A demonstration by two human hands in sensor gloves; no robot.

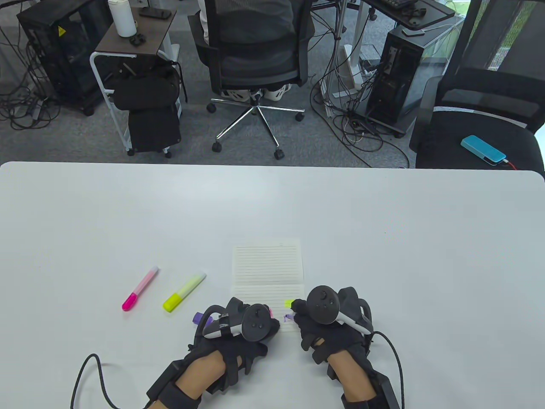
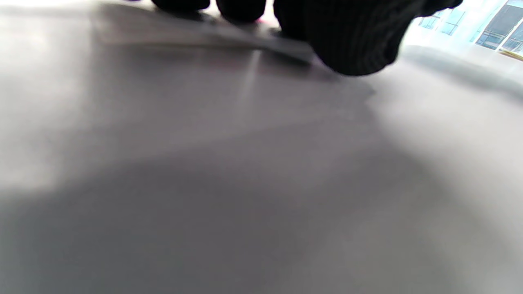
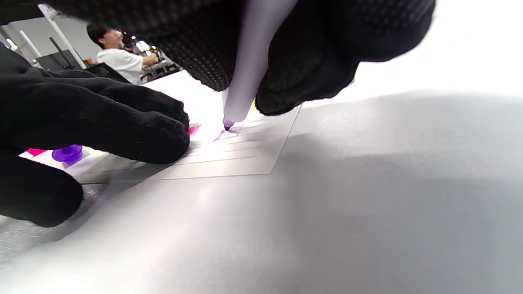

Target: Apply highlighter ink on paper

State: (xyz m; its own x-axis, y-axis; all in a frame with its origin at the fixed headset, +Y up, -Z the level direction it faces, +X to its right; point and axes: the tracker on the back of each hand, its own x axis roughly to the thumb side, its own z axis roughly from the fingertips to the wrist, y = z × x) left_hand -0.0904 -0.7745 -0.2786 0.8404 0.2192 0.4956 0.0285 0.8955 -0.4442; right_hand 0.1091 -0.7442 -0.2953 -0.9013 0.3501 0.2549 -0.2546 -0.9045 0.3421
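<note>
A lined paper sheet (image 1: 267, 264) lies on the white table (image 1: 383, 238). My right hand (image 1: 298, 313) grips a purple highlighter (image 3: 245, 69) and its tip touches the sheet's near part beside a short purple stroke; in the right wrist view the hand (image 3: 253, 81) hangs from the top. A yellow mark (image 1: 288, 303) and a pink mark (image 3: 193, 130) are on the sheet (image 3: 229, 159). My left hand (image 1: 251, 326) rests on the sheet's near left part, holding nothing; its fingers (image 3: 135, 122) lie on the paper. The purple cap (image 1: 198, 318) lies by that hand.
A pink highlighter (image 1: 139, 289) and a yellow highlighter (image 1: 184, 292), both capped, lie left of the sheet. Glove cables trail off the near edge. Office chairs and computer towers stand beyond the far edge. The left wrist view shows only blurred tabletop and fingertips (image 2: 351, 41).
</note>
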